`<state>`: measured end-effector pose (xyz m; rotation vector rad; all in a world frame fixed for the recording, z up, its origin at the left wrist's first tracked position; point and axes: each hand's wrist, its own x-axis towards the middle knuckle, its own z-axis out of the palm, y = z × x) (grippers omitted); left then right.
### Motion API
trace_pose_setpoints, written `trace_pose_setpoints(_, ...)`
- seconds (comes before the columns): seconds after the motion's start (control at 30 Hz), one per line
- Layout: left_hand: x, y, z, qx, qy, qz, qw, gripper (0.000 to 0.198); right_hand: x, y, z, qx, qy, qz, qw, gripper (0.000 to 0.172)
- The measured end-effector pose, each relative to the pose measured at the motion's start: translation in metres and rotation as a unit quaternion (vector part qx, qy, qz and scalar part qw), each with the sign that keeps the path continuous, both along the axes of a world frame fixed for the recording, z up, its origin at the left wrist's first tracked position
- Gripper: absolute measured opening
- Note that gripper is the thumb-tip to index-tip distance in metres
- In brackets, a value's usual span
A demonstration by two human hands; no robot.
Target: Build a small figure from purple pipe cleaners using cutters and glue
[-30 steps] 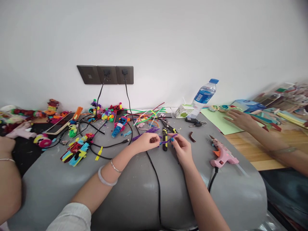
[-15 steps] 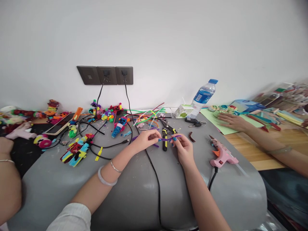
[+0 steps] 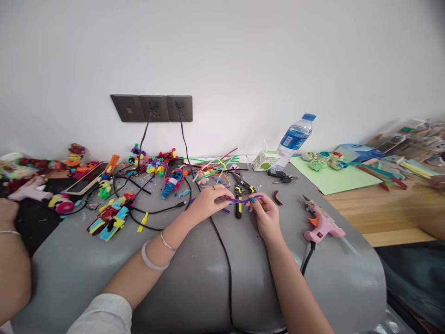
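Observation:
A purple pipe cleaner (image 3: 238, 201) stretches between my two hands above the grey table (image 3: 194, 278). My left hand (image 3: 212, 202) pinches it at one side, thumb against fingers. On the other side my right hand (image 3: 263, 208) grips it between thumb and forefinger. Just behind the pipe cleaner lie black-and-yellow pliers (image 3: 238, 209), partly covered by it. Another purple piece (image 3: 225, 210) rests on the table under my left hand. Beyond my hands is a loose heap of coloured pipe cleaners (image 3: 215, 169).
At the right lies a pink glue gun (image 3: 323, 225) with its cord. Keys (image 3: 288, 178), a small carton (image 3: 264, 160) and a water bottle (image 3: 294, 141) stand further back. Fuzzy figures (image 3: 111, 215) and black cables crowd the left. Other people's arms (image 3: 14, 264) show at both sides.
My left hand has shifted slightly along the pipe cleaner; my right hand stays nearly still. The person at the right has drawn their hand back from the green paper.

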<state>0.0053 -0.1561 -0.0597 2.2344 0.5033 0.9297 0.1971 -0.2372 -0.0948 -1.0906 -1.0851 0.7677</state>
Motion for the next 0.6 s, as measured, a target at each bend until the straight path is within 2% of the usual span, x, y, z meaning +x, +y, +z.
trace_pose_setpoints(0.23,-0.0007,0.0013,0.0022,0.047,-0.021,-0.005,0.999,0.009,-0.0004,-0.0008,0.0022,-0.008,0.003,0.016,1.000,0.017)
trace_pose_setpoints(0.6,-0.0014,-0.0008,0.0044,0.073,-0.003,-0.036,0.997,0.010,-0.0014,0.0002,0.0037,-0.009,0.012,0.008,1.000,0.019)
